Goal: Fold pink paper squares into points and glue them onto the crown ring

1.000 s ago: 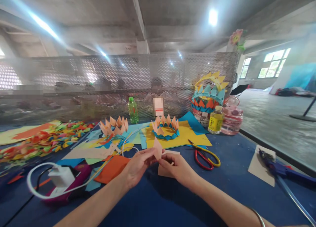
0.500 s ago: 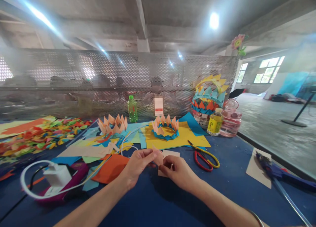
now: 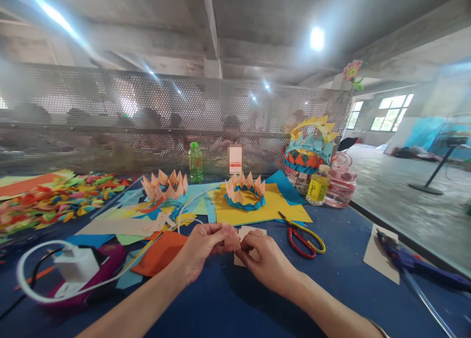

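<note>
Between my hands is a small folded piece of peach paper (image 3: 231, 237). My left hand (image 3: 203, 245) pinches it from the left, and the fingers of my right hand (image 3: 263, 254) are closed at its right edge. Below and behind them, a pale peach paper sheet (image 3: 257, 229) lies on the blue table. Just beyond sits a paper crown (image 3: 245, 204) with peach points and a blue band, resting on a yellow sheet (image 3: 294, 213). A second peach-pointed crown (image 3: 165, 188) stands to its left. Scissors (image 3: 303, 237) with red and yellow handles lie right of my right hand.
At left are a purple power strip (image 3: 106, 267) with a white charger, orange paper (image 3: 158, 257) and a heap of coloured scraps (image 3: 62, 200). Bottles and stacked crowns (image 3: 311, 144) stand back right; a glue gun (image 3: 415, 262) lies far right. A perforated metal screen (image 3: 147, 102) rises behind.
The folded peach paper has turned from a pointed, upright pose to a flatter one, its point less visible. Both hands stay close together; the view has shifted slightly.
</note>
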{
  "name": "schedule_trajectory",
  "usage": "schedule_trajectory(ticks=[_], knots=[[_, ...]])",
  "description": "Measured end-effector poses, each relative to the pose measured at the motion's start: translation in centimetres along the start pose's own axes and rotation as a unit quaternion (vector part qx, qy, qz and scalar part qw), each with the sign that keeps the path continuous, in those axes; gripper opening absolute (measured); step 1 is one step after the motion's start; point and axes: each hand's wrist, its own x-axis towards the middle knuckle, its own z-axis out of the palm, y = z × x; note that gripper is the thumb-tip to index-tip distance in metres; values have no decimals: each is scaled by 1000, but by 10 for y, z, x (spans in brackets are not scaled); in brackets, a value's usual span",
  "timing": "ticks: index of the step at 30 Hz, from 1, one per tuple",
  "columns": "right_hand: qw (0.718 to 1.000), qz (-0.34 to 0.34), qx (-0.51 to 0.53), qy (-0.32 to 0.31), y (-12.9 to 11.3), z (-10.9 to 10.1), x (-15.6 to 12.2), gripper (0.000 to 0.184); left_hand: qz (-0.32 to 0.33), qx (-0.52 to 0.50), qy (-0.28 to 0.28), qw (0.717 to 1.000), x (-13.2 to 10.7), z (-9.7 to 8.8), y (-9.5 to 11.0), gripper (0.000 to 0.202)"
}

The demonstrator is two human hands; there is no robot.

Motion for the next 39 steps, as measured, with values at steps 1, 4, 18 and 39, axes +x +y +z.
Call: schedule_trajectory(ticks=[1, 4, 18, 39], knots=[[1000, -2, -2, 1, 0, 0, 0, 19, -1, -5, 1, 1000, 0, 0, -1, 42], [1000, 0, -6, 1, 0, -1, 1, 20, -2, -16, 6, 1000, 2, -2, -3, 42], [1000, -14, -17, 5, -1, -5, 2, 22, 11, 21, 32, 999, 4, -5, 3, 39], [1000, -25, 1, 9, -6, -11, 1, 18, 30, -15, 47, 998, 8, -9, 5, 36]])
